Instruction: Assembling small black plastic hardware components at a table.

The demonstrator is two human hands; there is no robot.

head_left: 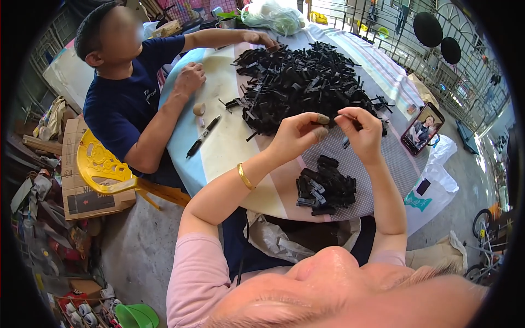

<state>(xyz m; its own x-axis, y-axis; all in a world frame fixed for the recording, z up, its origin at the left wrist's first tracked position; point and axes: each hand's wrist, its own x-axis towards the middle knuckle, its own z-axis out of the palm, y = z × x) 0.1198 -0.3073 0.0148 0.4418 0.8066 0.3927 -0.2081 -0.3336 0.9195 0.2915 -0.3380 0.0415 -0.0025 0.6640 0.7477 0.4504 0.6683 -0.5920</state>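
Note:
Over the near side of a big heap of small black plastic parts point(301, 82), my two hands are raised close together. My left hand point(299, 135) is closed in a pinch, with brownish covers on its thumb and fingertip and a gold bangle at the wrist. Facing it, my right hand point(365, 134) also pinches, thumb against finger. Whatever lies between the fingertips is too small or dark to make out. Below the hands, near the table edge, sits a smaller pile of black plastic parts point(327, 188).
Across to the left, a person in a dark shirt point(128, 93) reaches into the heap's far side. A black marker point(203, 135) and a tape roll point(200, 109) lie on the tablecloth point(229, 180). A phone point(423, 129) stands at right, above a white plastic bag point(437, 180). An opened sack point(273, 238) is at my lap.

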